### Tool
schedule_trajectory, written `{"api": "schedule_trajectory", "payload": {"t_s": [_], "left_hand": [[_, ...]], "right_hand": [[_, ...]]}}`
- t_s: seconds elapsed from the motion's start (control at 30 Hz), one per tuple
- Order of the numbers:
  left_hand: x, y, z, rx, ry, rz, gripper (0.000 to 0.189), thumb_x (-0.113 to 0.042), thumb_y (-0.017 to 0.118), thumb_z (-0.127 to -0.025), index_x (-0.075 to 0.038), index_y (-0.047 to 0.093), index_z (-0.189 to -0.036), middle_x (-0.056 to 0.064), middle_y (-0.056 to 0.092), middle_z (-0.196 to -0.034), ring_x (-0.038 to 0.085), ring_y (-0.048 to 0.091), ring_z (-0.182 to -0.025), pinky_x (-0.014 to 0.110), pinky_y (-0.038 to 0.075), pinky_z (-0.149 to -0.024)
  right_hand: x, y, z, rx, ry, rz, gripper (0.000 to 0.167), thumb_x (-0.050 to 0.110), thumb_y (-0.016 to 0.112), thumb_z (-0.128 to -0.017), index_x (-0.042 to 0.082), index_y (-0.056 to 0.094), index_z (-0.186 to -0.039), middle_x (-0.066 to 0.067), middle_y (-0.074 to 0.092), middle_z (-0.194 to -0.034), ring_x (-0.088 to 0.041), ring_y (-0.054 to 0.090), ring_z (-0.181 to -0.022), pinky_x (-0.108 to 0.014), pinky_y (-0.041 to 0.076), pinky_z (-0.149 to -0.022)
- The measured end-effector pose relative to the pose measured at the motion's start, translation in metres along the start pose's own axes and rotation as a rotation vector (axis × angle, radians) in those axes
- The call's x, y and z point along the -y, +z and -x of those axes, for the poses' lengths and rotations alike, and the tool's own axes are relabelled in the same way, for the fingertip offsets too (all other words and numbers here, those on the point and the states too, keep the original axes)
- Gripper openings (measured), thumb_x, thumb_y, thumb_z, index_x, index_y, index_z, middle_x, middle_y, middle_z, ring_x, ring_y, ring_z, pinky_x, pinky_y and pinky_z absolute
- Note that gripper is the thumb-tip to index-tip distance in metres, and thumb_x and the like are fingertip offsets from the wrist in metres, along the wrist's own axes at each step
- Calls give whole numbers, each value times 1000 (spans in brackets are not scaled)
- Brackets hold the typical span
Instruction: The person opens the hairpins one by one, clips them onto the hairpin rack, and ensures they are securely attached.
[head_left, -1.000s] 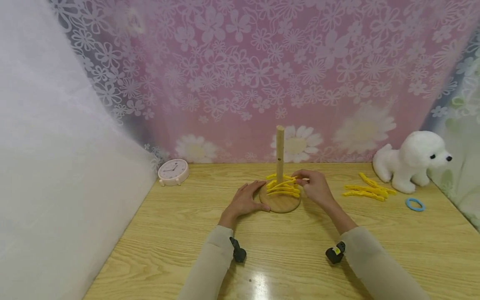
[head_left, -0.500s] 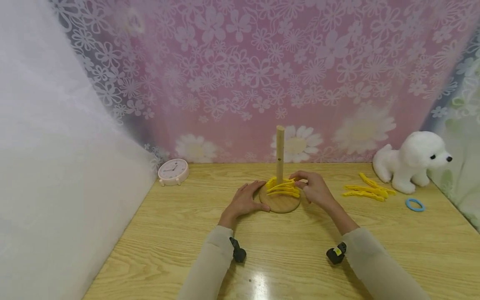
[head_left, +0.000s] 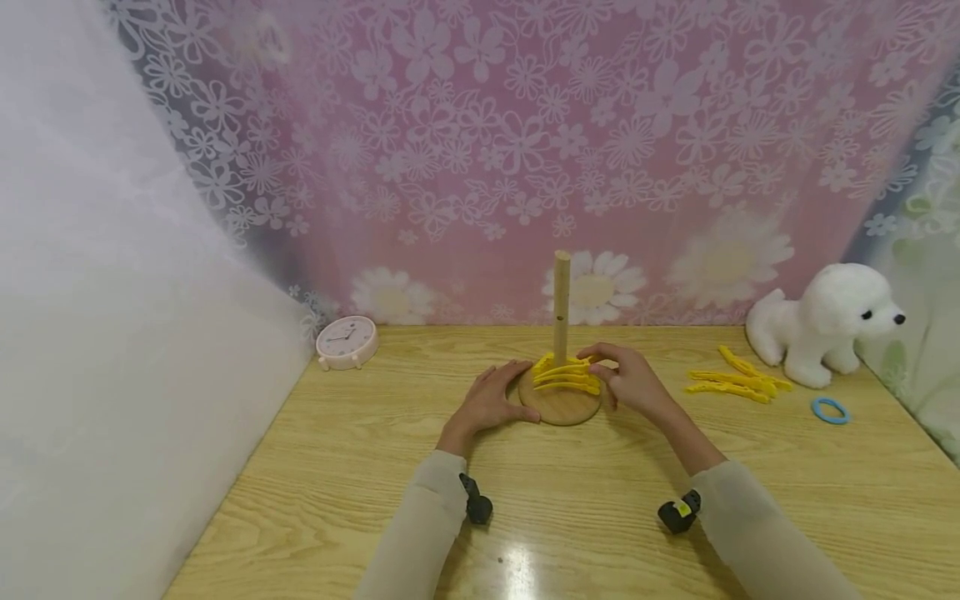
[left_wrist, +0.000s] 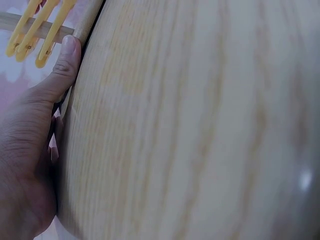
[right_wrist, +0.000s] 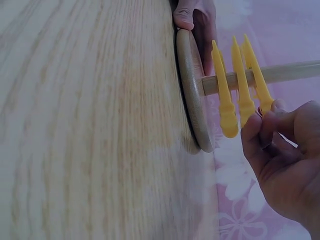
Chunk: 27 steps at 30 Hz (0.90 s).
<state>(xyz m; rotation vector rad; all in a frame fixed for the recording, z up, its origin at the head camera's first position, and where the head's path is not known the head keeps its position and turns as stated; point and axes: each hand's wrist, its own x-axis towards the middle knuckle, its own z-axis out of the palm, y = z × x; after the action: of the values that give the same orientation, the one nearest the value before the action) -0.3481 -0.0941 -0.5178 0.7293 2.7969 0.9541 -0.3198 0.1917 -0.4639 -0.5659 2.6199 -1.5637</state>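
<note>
A wooden stand has a round base [head_left: 558,410] and an upright rod [head_left: 561,304]. Several yellow hair clips sit around the rod's lower part, stacked with gaps between them; the lowest hair clip [right_wrist: 226,112] is near the base. My right hand [head_left: 630,382] pinches the end of the topmost hair clip [right_wrist: 258,79] between thumb and fingers. That clip straddles the rod in the right wrist view. My left hand [head_left: 491,400] rests against the base's left side, its thumb [left_wrist: 64,67] at the front rim and its fingers extended toward the back.
More yellow hair clips [head_left: 731,385] lie to the right on the wooden table [head_left: 360,483], near a blue ring [head_left: 830,410]. A white plush dog [head_left: 813,321] sits at the back right. A pink clock [head_left: 347,342] stands at the back left, before the flowered curtain [head_left: 450,167].
The right hand has lowered the topmost hair clip slightly, so it now lies nearer the clip beneath it. The left hand and the stand stay almost still.
</note>
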Motion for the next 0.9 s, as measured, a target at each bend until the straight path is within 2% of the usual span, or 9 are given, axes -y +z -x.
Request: {"api": "schedule_trajectory", "payload": {"t_s": [0.13,0.17,0.33,0.4,0.57,0.73,0.9], "left_hand": [[0,0,0,9,-3,0,98,-55,84,-83,-29,36,-164,-1,32,-169,19,21,-159,45,9,-131],[-1,0,0,13,-3,0,98,-55,84,-83,-29,35,-164,-1,32,-170,19,21,-159,45,9,-131],[-2,0,1,19,-4,2,99,-55,84,-83,-28,34,-164,-1,30,-170,20,20,-159,47,9,-131],[-2,-1,1,18,-6,4,99,-55,84,-83,-28,34,-164,-1,30,-170,20,20,-159,46,9,-131],[-3,-2,1,17,-9,3,99,-54,85,-83,-28,34,-164,0,30,-170,20,19,-159,45,9,-131],[-4,-2,2,24,-20,4,100,-56,84,-83,-29,34,-165,0,29,-171,24,17,-160,46,9,-131],[-6,-2,3,28,-26,7,101,-57,84,-82,-30,33,-165,-1,29,-171,25,15,-160,47,7,-131]], "right_hand": [[0,-1,3,26,18,-95,35,13,56,-109,2,59,-142,-33,59,-81,-38,52,-50,-44,54,-48],[0,-2,4,30,26,-114,37,14,57,-109,2,58,-144,-33,59,-85,-37,53,-51,-44,55,-49],[-3,-6,7,31,54,-185,43,18,63,-106,5,57,-146,-30,60,-130,-25,57,-56,-41,59,-57],[-5,-9,8,25,55,-193,44,17,66,-104,7,57,-146,-25,55,-144,-27,58,-59,-42,59,-59],[-10,-18,17,10,55,-196,49,16,70,-102,7,56,-148,-25,55,-146,-29,60,-61,-42,60,-59],[-14,-30,31,-13,86,-209,55,15,71,-101,1,52,-150,-28,56,-145,-23,48,-54,-37,54,-53],[-21,-46,46,-23,123,-170,56,19,70,-102,2,51,-151,-31,53,-147,-26,45,-52,-38,53,-52]]}}
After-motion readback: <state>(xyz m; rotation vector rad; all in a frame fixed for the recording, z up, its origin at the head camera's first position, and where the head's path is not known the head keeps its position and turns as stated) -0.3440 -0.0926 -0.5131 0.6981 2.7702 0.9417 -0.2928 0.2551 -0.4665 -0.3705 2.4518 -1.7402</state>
